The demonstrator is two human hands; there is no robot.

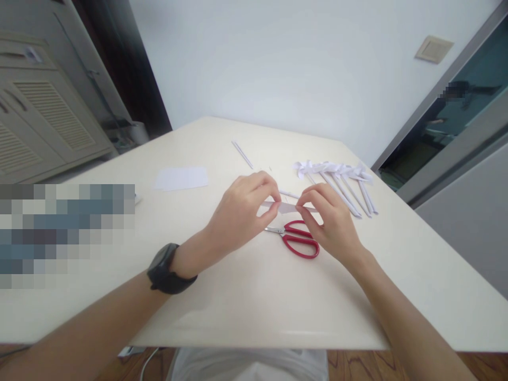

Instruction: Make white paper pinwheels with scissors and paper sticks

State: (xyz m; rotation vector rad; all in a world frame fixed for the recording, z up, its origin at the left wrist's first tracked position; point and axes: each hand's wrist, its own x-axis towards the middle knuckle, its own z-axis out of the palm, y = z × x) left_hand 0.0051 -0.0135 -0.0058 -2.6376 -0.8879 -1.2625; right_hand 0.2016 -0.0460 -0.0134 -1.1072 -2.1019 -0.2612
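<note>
Partly hidden — paper strip [286,207] between left hand [242,211] and right hand [331,225].

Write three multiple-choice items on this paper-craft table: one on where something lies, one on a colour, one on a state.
1. Where do the scissors lie?
A. On the table just under the two hands
B. On the floor
C. On the cabinet

2. What colour are the scissors' handles?
A. Blue
B. Red
C. Black

3. How is the small paper strip held?
A. Flat on the table, untouched
B. By the left hand alone
C. Pinched between the left hand and the right hand

Answers:
1 A, the scissors rest on the white table beneath the fingers.
2 B, both handle loops are red.
3 C, fingertips of both hands grip the strip at its two ends, above the table.
</note>
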